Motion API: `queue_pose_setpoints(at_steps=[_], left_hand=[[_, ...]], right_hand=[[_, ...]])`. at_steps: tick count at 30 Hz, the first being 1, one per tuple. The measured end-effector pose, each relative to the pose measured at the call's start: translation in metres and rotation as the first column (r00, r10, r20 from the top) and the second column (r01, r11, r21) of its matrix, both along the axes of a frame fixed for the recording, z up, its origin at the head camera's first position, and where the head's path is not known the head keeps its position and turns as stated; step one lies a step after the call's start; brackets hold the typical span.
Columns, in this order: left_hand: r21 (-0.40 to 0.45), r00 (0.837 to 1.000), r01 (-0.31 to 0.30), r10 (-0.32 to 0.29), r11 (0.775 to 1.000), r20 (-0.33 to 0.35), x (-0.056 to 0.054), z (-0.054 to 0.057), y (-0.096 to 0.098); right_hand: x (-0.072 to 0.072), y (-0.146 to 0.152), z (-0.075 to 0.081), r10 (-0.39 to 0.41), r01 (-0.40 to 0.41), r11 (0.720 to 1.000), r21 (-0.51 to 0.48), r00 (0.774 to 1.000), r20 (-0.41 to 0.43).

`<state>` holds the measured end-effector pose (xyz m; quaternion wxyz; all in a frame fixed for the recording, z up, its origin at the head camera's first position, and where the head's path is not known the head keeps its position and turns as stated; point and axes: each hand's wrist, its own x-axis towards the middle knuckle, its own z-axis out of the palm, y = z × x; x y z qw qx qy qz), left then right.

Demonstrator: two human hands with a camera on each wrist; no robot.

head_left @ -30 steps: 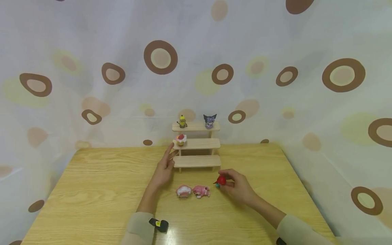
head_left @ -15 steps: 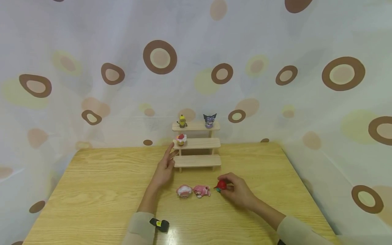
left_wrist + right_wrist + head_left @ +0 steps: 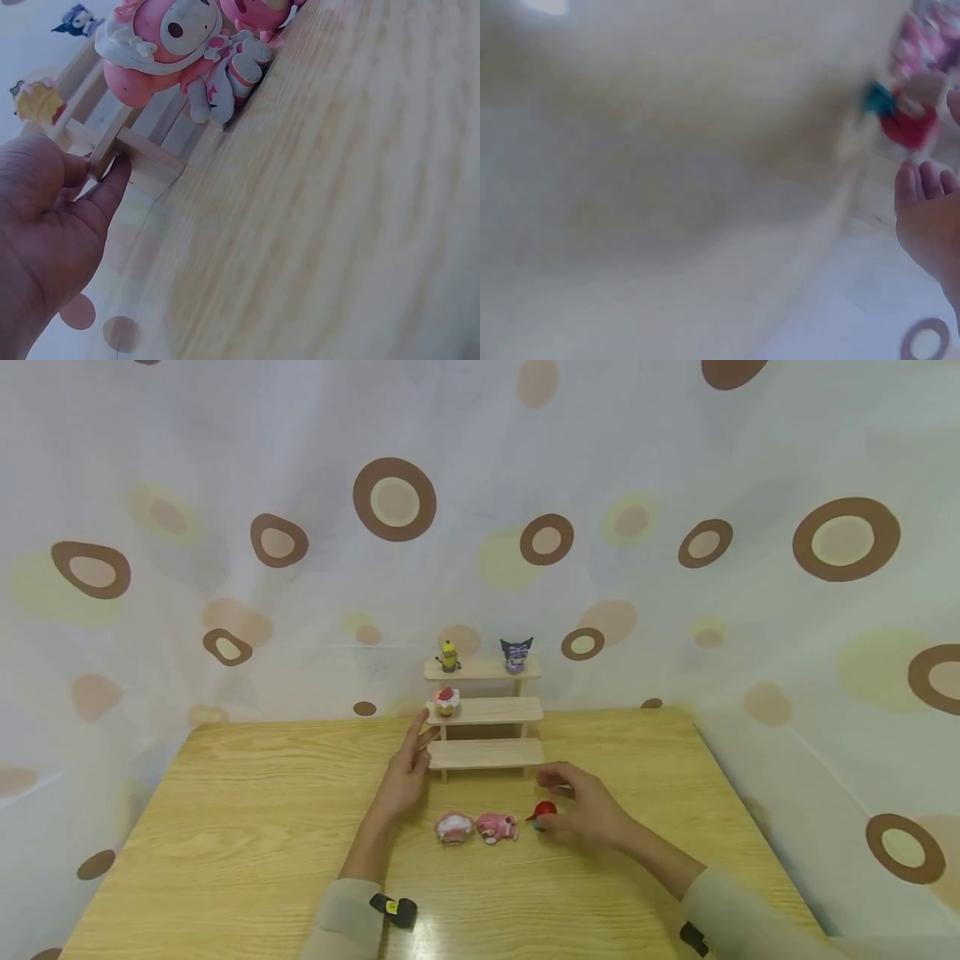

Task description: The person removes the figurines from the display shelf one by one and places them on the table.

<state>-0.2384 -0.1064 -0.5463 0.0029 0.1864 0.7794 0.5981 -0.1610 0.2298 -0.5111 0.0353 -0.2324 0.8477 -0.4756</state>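
My left hand (image 3: pixel 399 785) is at the left end of a three-tier wooden display shelf (image 3: pixel 487 754). In the left wrist view, its thumb and a finger pinch the end of a shelf board (image 3: pixel 109 150). A small figurine with a red cap (image 3: pixel 547 810) and a teal lower part is on the table right of the shelf's front. My right hand (image 3: pixel 588 810) is beside it with parted fingers. A gap shows between the fingertips (image 3: pixel 906 176) and the red-and-teal figurine (image 3: pixel 909 126) in the right wrist view, which is blurred.
Two pink figurines, one with white trim (image 3: pixel 454 828) and one lying down (image 3: pixel 497 827), are in front of the shelf. A cupcake-like figurine (image 3: pixel 446 702) stands on the middle tier; a yellow figurine (image 3: pixel 448 658) and a dark-eared purple one (image 3: pixel 516 657) top it.
My right hand has lowered the red-capped figurine toward me onto the table, then loosened its fingers and lifted them from it. My left hand has stayed at the shelf.
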Motion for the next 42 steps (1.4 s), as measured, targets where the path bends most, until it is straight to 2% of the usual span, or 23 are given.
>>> queue_pose_setpoints(at_steps=[4,8,14,18,25,30,35,42], left_hand=[[-0.003,1.0,-0.011,0.011,1.0,-0.017,-0.002,0.0,-0.002],[0.0,1.0,-0.001,0.001,1.0,-0.02,-0.003,0.0,-0.002],[0.007,0.999,-0.011,0.011,1.0,-0.033,-0.003,-0.001,-0.002],[0.011,0.999,-0.021,0.022,1.0,-0.023,-0.003,-0.003,-0.001],[0.047,1.0,-0.02,0.02,0.999,-0.003,0.0,-0.003,0.001],[0.038,1.0,-0.015,0.015,0.999,0.001,0.0,-0.001,0.001],[0.01,1.0,-0.004,0.004,1.0,0.007,0.0,-0.001,0.001],[0.005,1.0,-0.007,0.007,1.0,-0.016,0.001,0.0,0.001]], right_hand=[[-0.02,-0.007,0.024,0.0,-0.002,1.0,-0.026,0.997,-0.073],[-0.034,-0.018,0.043,-0.035,0.029,0.999,-0.046,0.991,-0.127],[-0.051,-0.04,0.061,-0.07,0.057,0.994,-0.096,0.988,-0.141],[-0.063,-0.057,0.07,-0.083,0.073,0.995,-0.07,0.985,-0.15],[-0.085,-0.085,0.082,-0.078,0.081,0.997,0.015,0.988,-0.132],[-0.098,-0.101,0.086,-0.1,0.103,0.995,0.018,0.988,-0.12],[-0.105,-0.113,0.088,-0.086,0.086,0.996,-0.005,0.99,-0.112],[-0.112,-0.124,0.085,-0.075,0.077,0.997,0.02,0.992,-0.106]])
